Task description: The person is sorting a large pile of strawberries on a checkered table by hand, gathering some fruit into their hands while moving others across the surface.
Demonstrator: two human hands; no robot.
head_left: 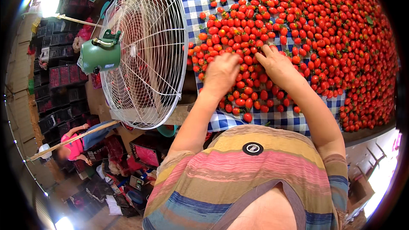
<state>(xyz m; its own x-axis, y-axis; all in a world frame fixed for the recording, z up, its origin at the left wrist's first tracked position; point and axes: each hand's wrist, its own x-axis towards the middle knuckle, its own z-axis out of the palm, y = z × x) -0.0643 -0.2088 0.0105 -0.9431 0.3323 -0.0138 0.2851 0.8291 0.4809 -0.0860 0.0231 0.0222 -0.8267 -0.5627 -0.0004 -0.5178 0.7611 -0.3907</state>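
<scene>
Small red cherry tomatoes (255, 30) lie loose over a blue-and-white checked cloth (219, 121), some with green stems. My left hand (222, 73) rests palm down among them at the near left of the pile, its fingers bent and blurred; whether they grip a tomato is hidden. Just to its right, my right hand (277, 64) reaches into the same cluster. Its thumb and fingers are spread apart against the tomatoes, and no tomato shows held between them. A narrow strip of tomatoes separates the two hands.
A large fan with a white wire cage (145, 51) and green motor (100, 56) stands close by my left arm. Dark stacked crates (68, 76) line the left side. Farther off at lower left is a person in a pink top (73, 147) near a wooden pole (72, 139).
</scene>
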